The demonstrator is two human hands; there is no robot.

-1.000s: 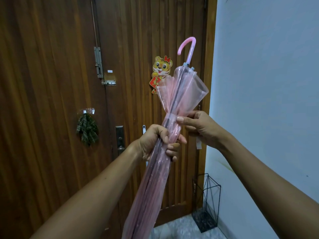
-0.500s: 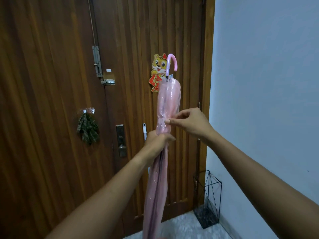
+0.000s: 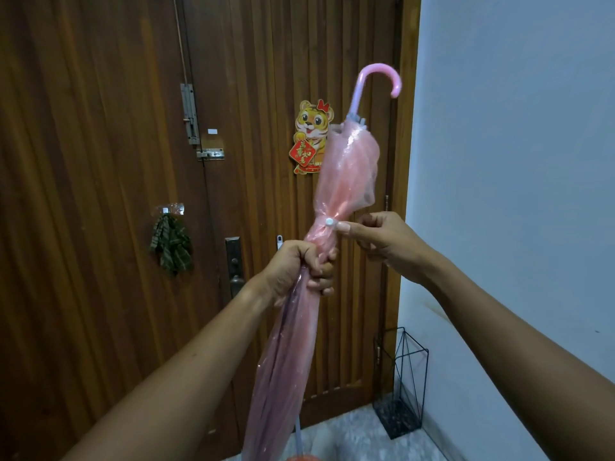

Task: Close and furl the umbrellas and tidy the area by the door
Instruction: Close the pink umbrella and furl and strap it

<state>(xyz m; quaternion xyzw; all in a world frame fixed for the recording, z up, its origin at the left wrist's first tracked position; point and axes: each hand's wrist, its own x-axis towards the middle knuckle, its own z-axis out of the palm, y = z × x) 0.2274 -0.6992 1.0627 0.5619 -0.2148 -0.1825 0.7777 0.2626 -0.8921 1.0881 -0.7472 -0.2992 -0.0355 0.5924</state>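
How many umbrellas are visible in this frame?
1: a pink umbrella, furled, held before the door by the left hand. The stand looks empty; others may be out of view.

The pink umbrella (image 3: 346,168) runs out past the bottom edge, its tip unseen. The left hand (image 3: 299,267) covers part of its canopy. An orange object (image 3: 301,458) is cut off there too.
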